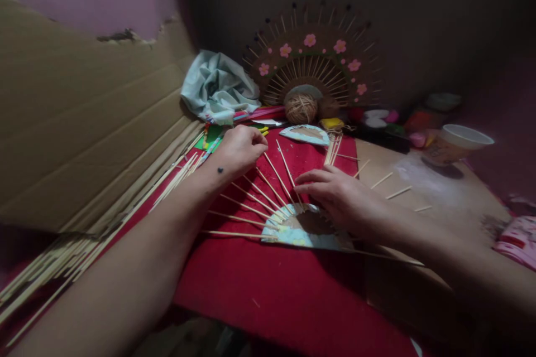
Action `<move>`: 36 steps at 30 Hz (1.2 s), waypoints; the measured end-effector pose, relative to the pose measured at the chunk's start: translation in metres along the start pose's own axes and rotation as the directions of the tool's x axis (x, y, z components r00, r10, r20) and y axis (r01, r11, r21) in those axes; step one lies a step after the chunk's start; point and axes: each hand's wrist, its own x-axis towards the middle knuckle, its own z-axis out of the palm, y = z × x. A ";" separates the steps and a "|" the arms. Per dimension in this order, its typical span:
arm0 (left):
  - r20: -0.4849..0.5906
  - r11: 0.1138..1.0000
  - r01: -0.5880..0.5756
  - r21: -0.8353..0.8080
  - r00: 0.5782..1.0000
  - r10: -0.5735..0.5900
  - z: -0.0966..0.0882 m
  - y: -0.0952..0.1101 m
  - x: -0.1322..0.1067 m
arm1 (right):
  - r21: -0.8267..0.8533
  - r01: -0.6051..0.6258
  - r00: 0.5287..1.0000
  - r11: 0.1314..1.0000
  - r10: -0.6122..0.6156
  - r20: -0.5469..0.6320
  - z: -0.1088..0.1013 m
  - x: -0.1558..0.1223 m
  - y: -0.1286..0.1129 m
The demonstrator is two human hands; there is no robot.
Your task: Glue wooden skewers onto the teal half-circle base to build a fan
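A half-round cardboard piece point(288, 234) edged with pale blue-green material lies on a red cloth point(268, 284). Thin wooden sticks point(255, 195) fan out from its curved rim. My left hand point(243, 148) is above the fan's upper left, its fingers pinched at the outer end of one stick. Over the right part of the half-round piece is my right hand point(335, 189), palm down, fingers stretched out beside the upper sticks and hiding some of them. A second half-round piece point(307, 134) lies flat behind the hands.
A finished-looking stick fan with pink flowers point(310, 40) stands at the back. Near it are a ball of twine point(301, 107) and a crumpled pale cloth point(220, 83). Loose sticks point(84, 259) line the left cardboard wall point(84, 122). A plastic cup point(458, 145) stands right.
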 end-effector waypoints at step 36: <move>0.439 0.925 -0.342 -0.164 0.815 0.379 0.036 0.019 -0.023 | -0.030 -0.054 0.983 0.998 0.048 -0.175 0.000 -0.052 -0.029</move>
